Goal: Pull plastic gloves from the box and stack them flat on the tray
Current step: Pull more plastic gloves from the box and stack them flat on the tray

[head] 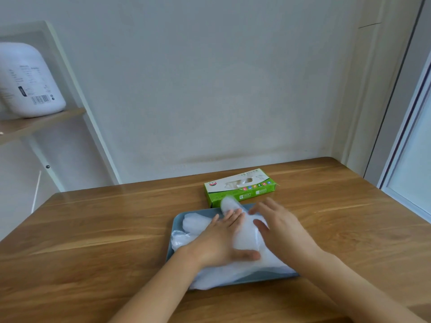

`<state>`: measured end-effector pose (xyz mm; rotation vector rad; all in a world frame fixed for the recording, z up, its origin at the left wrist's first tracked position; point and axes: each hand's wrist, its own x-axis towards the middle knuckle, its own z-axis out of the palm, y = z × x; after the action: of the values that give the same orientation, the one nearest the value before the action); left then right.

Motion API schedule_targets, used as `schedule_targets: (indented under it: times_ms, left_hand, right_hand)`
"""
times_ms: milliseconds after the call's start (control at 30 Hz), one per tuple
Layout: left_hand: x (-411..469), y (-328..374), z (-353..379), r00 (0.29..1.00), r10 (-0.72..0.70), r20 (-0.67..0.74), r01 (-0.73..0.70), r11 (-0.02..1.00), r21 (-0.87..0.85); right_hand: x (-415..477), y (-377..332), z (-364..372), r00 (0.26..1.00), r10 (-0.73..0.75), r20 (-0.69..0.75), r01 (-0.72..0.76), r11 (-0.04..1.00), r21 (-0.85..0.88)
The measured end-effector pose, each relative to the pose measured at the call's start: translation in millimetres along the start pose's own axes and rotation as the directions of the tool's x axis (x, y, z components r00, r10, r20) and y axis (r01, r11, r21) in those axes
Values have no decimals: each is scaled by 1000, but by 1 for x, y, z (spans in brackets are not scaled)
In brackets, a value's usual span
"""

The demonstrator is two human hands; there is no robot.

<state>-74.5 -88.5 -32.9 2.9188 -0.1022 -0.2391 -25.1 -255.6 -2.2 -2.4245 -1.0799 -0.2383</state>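
Under both hands, the plastic gloves [247, 238] lie cloudy and rumpled on the blue tray [177, 220] — left hand [219, 241] pressing flat, right hand [279, 227] spread, fingers straight. Beyond the fingertips sits the green box [240, 188].

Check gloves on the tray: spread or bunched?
Spread, mostly flat: the gloves lie across the tray under the flat left hand, near edge overhanging the rim.
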Motion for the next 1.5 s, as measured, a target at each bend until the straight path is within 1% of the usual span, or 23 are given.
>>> schedule_targets:
  times_ms: [67, 133, 167, 200, 233, 300, 367, 467, 533, 600, 700, 733, 767, 800, 867, 900, 967, 1033, 1100, 1167, 1233, 1300, 1500]
  left_hand:
    - [2, -3, 3, 1000, 1, 6, -1, 999, 55]
    - [1, -4, 2, 1000, 4, 2, -4, 997, 78]
    - [1, -4, 1, 1000, 3, 3, -3, 998, 62]
    - [0, -5, 0, 1000, -4, 11, 3, 999, 34]
    - [-1, -5, -1, 1000, -14, 19, 14, 1000, 1]
    - [-6, -8, -1, 998, -52, 44, 54, 998, -44]
    - [-13, -12, -3, 991, -104, 83, 107, 994, -35]
    - [-27, -21, -13, 971, -177, 162, 175, 984, 29]
    - [-35, -28, -21, 955, -214, 208, 205, 977, 63]
    - [-41, -37, -28, 941, -227, 250, 220, 974, 57]
    - [-46, -45, -40, 935, -206, 288, 212, 977, 9]
    - [-46, -47, -44, 939, -200, 280, 214, 977, -18]
    - [-46, -47, -50, 947, -203, 248, 222, 974, -53]
    - [-42, -48, -55, 960, -209, 188, 231, 968, -102]
    - [-31, -49, -67, 974, -223, 33, 224, 943, -246]
    - [-24, -50, -71, 973, -227, -34, 206, 927, -313]
    - [-6, -53, -74, 967, -236, -100, 187, 915, -357]
    - [10, -55, -72, 971, -220, -89, 180, 927, -328]
    - [23, -55, -66, 980, -193, -41, 170, 933, -316]
    - [32, -57, -58, 986, -166, -1, 156, 928, -339]
    - [36, -59, -52, 987, -159, 33, 160, 917, -365]
    - [37, -63, -46, 987, -157, 37, 159, 910, -383]
    - [39, -70, -37, 990, -137, 23, 134, 904, -406]
  right_hand:
    - [-7, -10, 8, 987, -67, 143, 49, 991, 128]
    - [-12, -12, 15, 958, -56, 281, -9, 974, 226]
    - [-13, -10, 16, 940, -28, 339, -54, 971, 232]
    - [-14, -5, 16, 922, -14, 387, -68, 978, 196]
    - [-15, 0, 15, 898, -11, 440, -45, 992, 116]
    - [-15, 9, 13, 837, -5, 547, 63, 994, -88]
    - [-17, 14, 3, 794, 27, 607, 138, 965, -224]
    - [-12, 20, -12, 757, 117, 644, 161, 920, -356]
    - [-8, 24, -19, 722, 146, 677, 184, 902, -390]
    - [-1, 26, -26, 683, 150, 715, 185, 911, -368]
    - [19, 31, -46, 621, 154, 768, 96, 958, -269]
    - [28, 33, -53, 628, 132, 767, 84, 968, -236]
    - [40, 34, -57, 655, 99, 749, 73, 978, -193]
    - [51, 37, -59, 702, 60, 709, 55, 989, -137]
    - [77, 43, -51, 834, 12, 552, -7, 1000, -10]
    - [89, 46, -45, 884, 9, 467, -30, 999, 37]
    - [114, 52, -29, 936, 12, 351, -44, 996, 83]
    - [133, 54, -15, 950, 17, 313, -42, 997, 71]
    - [146, 56, -2, 944, 17, 330, -25, 1000, 19]
    - [155, 59, 11, 936, 16, 351, -19, 1000, 4]
    - [160, 61, 23, 942, 30, 335, -42, 999, 28]
    - [162, 63, 32, 952, 41, 303, -54, 998, 35]
    - [164, 66, 43, 968, -6, 251, 20, 998, -52]
